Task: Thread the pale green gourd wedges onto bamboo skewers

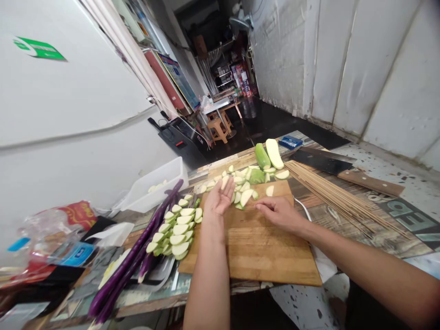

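Observation:
My left hand [222, 198] is palm up over the far left part of a wooden cutting board [264, 247], its fingers loosely extended. A pale slice shows at its fingertips; whether it rests on them or lies behind is unclear. My right hand [275, 211] is closed in a pinch above the board, and what it pinches, if anything, is too small to make out. Between and beyond the hands lies a loose heap of green-skinned, pale-fleshed slices [246, 197]. Several more slices [180, 229] are stacked in rows left of the board.
Long purple eggplants [137, 247] lie at left beside a white plastic tub [154, 185]. A bundle of thin bamboo skewers [330, 197] and a cleaver [343, 172] are at right. Behind the heap are a green vegetable piece [262, 156], a cut half [274, 154] and a blue box [290, 142].

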Action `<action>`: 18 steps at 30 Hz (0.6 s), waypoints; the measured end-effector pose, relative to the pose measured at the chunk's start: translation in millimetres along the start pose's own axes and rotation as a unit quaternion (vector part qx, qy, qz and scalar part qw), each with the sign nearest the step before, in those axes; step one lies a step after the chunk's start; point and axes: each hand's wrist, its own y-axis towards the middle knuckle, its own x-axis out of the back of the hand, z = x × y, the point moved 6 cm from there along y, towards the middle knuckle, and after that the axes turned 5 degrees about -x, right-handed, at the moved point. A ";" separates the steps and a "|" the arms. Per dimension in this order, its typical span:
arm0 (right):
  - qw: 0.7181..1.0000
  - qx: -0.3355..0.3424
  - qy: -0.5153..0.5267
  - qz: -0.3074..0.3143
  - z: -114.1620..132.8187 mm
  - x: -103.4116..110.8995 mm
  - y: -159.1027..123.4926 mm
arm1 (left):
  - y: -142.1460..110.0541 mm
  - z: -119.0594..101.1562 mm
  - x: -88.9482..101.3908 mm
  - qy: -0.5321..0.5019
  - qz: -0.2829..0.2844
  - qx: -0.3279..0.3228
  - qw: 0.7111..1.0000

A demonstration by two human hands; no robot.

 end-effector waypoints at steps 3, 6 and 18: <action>1.000 -0.002 -0.001 0.001 -0.6 -0.3 0.2 | -0.5 -0.3 -0.2 0.009 -0.001 -0.004 1.000; 1.000 -0.005 -0.004 0.004 -0.3 -0.5 0.2 | -1.2 -0.4 -0.8 0.020 -0.002 -0.006 1.000; 1.000 -0.006 -0.010 0.003 -1.2 -0.2 0.4 | -1.5 -3.4 0.4 0.052 -0.013 -0.030 0.998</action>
